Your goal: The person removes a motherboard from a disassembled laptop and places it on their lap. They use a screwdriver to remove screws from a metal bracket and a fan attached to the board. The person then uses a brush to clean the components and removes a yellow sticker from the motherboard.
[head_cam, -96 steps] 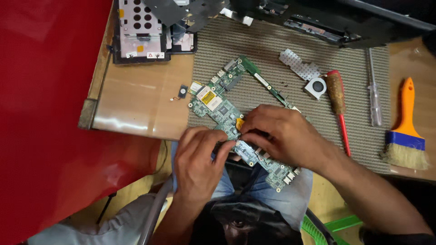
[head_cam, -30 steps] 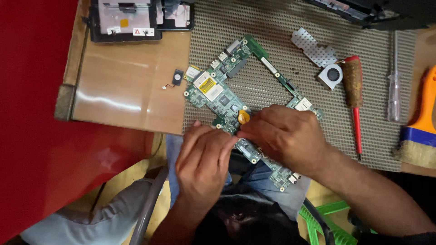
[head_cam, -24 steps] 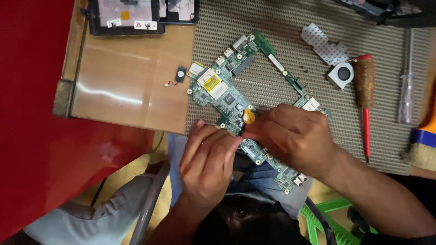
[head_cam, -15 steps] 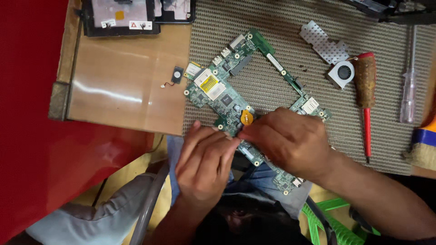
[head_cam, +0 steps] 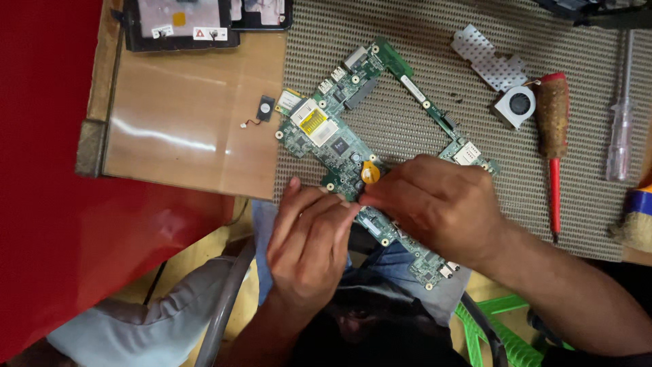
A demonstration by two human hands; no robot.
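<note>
Where the green circuit board (head_cam: 339, 146) overhangs the near edge of the worktop (head_cam: 190, 136), we see the left hand (head_cam: 309, 248) and right hand (head_cam: 441, 204) both curled, fingertips pinching at the board's lower middle beside a yellow coin cell (head_cam: 370, 171). Farther off lie a small fan (head_cam: 516, 105) and a red-shafted screwdriver (head_cam: 553, 136) on the woven mat (head_cam: 421, 41).

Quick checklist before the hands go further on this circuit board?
1. Both hands on the work: left hand and right hand meet at the circuit board - ok.
2. Board fully on the mat: near end overhangs the table edge - not ok.
3. Yellow round cell in view - ok.
4. Red screwdriver lies free on the mat - ok.
5. What the fingertips pinch - cannot tell.
</note>
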